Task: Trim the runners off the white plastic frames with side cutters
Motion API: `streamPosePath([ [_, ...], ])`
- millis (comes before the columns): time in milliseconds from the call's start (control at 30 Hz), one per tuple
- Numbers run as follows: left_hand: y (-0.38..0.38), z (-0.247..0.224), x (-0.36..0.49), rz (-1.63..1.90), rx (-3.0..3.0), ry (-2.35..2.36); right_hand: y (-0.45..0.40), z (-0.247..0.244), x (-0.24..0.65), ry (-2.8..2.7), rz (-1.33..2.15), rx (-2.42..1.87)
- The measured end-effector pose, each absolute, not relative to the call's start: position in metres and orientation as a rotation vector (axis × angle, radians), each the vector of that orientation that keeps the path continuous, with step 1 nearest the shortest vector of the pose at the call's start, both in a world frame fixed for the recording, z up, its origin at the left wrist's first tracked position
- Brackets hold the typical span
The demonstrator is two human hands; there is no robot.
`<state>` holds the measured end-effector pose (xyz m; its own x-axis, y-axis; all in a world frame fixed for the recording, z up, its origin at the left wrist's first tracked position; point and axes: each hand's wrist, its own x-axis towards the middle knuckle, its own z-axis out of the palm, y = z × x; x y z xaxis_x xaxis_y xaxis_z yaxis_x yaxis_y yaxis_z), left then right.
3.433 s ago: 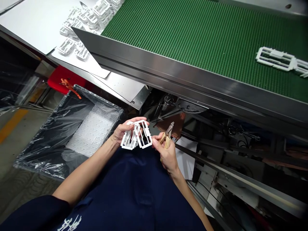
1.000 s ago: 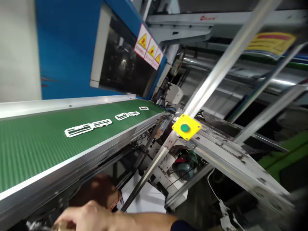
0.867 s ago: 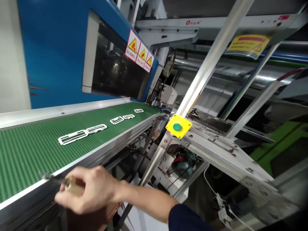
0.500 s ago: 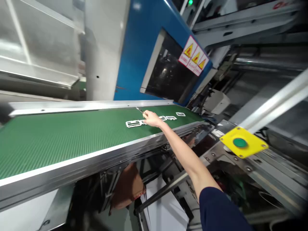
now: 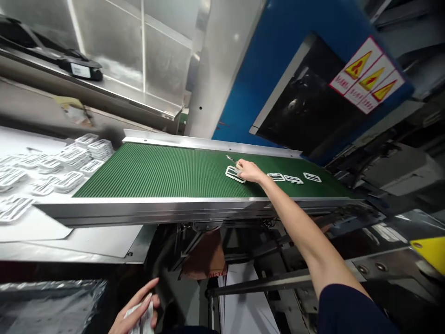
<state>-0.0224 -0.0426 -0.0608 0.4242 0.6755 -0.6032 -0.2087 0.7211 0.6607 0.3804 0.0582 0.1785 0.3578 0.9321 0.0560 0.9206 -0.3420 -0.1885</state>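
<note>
Over the green ribbed belt (image 5: 156, 171), my right hand (image 5: 249, 170) is closed on a white frame-shaped piece (image 5: 235, 174) near the belt's middle. A thin pen-like tool (image 5: 231, 159) sticks out from its fingers. Several similar white pieces (image 5: 293, 179) lie on the belt to the right, partly behind my forearm. At the bottom of the view, my left hand (image 5: 139, 313) is wrapped round a bunch of white pieces (image 5: 144, 320), below the belt's front rail.
Piles of white pieces (image 5: 71, 155) cover a white-topped table at the left. A blue machine (image 5: 239, 93) with warning labels stands behind the belt. Metal rails (image 5: 208, 208) edge the belt. Below are a brown bag (image 5: 205, 260) and white sheets (image 5: 246, 297).
The view has swung left, showing the piles. My left hand with white pieces has come into view. The piece at my right hand is now tilted, near its fingers.
</note>
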Motion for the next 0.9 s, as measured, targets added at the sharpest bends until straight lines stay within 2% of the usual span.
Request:
streamPosePath([
  [100,-0.037,-0.043,-0.021,0.532,0.616,0.950,0.049,0.190,0.366,-1.640,0.115,-2.315],
  [200,-0.025,-0.011,-0.022,0.475,0.779,0.866,0.023,0.185,0.320,-1.524,0.355,-1.934],
  [267,-0.017,0.011,-0.022,0.444,0.879,0.794,-0.003,0.166,0.274,-1.409,0.599,-1.639],
  [367,-0.009,0.030,-0.021,0.541,1.026,0.762,-0.043,0.121,0.206,-1.229,0.856,-1.515],
  [467,-0.009,0.029,-0.019,0.555,1.093,0.783,-0.067,0.071,0.165,-0.966,1.123,-1.438],
  [600,-0.015,0.012,-0.022,0.545,1.018,0.898,-0.077,0.027,0.156,-0.770,1.339,-1.347],
  [900,-0.017,-0.010,-0.026,0.496,0.944,0.941,-0.083,0.005,0.179,-0.752,1.210,-1.487],
])
